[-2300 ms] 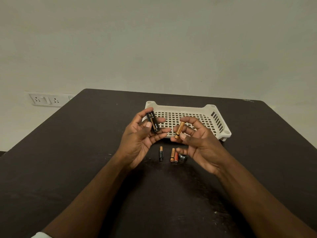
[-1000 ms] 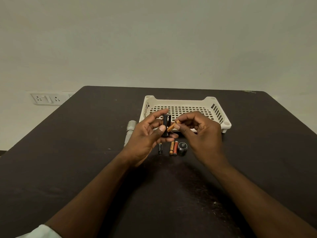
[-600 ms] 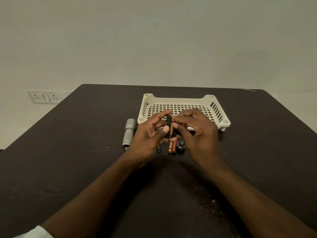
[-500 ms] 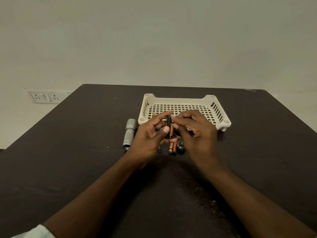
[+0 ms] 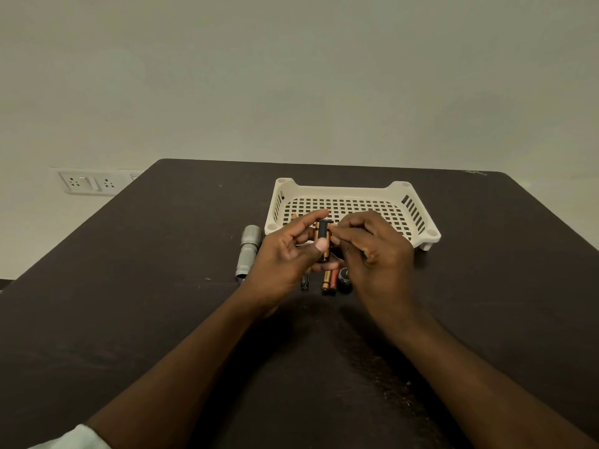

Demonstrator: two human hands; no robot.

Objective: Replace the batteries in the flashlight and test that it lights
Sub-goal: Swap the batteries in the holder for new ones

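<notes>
- Your left hand (image 5: 285, 254) pinched the small black plastic battery holder (image 5: 322, 234) upright above the dark worktop (image 5: 146, 286), just in front of the white perforated plastic tray (image 5: 418, 202).
- Your right hand (image 5: 372, 251) pinched at the copper-coloured battery (image 5: 326, 246) seated in the holder; you probably needed to check its polarity and press until it sat flush.
- The silver metal flashlight body (image 5: 248, 251) lay to the left, and spare batteries (image 5: 329, 278) lay beneath your hands.

Black battery holder (image 5: 322, 236) with copper-coloured batteries stands upright, silver flashlight body (image 5: 248, 252) lying left on table.
</notes>
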